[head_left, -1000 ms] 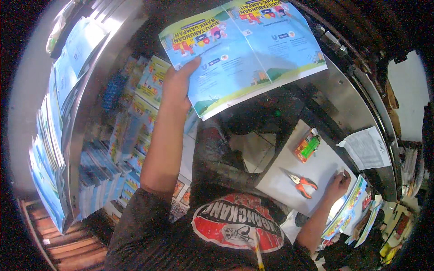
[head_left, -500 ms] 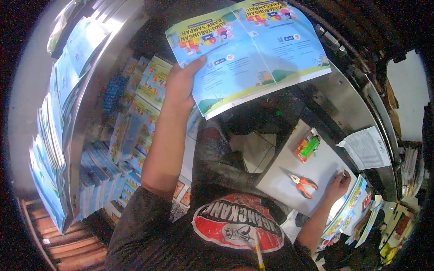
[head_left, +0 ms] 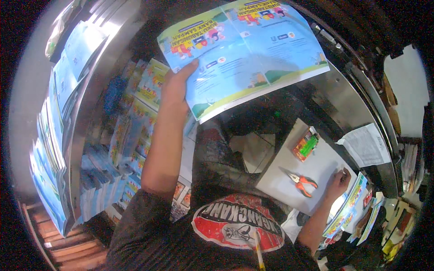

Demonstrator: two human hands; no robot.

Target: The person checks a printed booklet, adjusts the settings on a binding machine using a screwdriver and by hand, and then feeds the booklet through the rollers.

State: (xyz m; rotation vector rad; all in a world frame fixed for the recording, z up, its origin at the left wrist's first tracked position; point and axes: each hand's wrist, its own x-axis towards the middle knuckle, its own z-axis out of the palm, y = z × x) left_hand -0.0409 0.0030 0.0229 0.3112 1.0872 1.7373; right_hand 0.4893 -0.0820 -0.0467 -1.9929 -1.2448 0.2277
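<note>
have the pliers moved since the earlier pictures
No. The pliers lie in the same place on the white board, left of the right hand, with no clear shift either way.

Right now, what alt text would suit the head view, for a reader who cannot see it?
The left hand holds up blue printed paper. The right hand is near orange-handled pliers on a white board, and more blue papers are stacked at the far left.

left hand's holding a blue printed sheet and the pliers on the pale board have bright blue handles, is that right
Not quite: the handles are orange and black, not blue, as the head view shows. The left hand does hold a blue printed sheet, and the pliers do lie on the pale board.
</note>
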